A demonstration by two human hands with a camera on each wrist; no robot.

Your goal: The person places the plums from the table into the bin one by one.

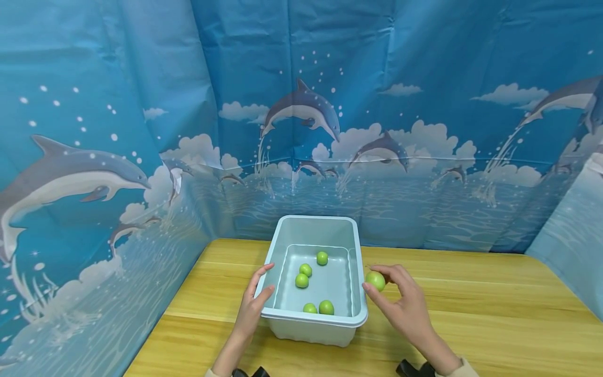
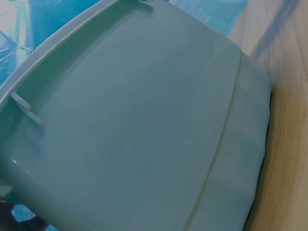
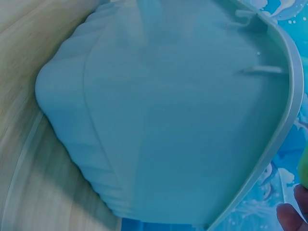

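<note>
A pale grey-blue plastic bin stands on the table, with several round green fruits on its floor. At its left rim is my left hand, the thumb and index finger over the edge. My right hand pinches another green fruit between thumb and fingers, just outside the right rim. The left wrist view shows the bin's outer wall. In the right wrist view, fingertips and part of the held fruit appear at the right edge.
The wooden table extends on both sides of the bin. A blue sheet printed with dolphins hangs behind the table and along its left side. More of the sheet is at the far right.
</note>
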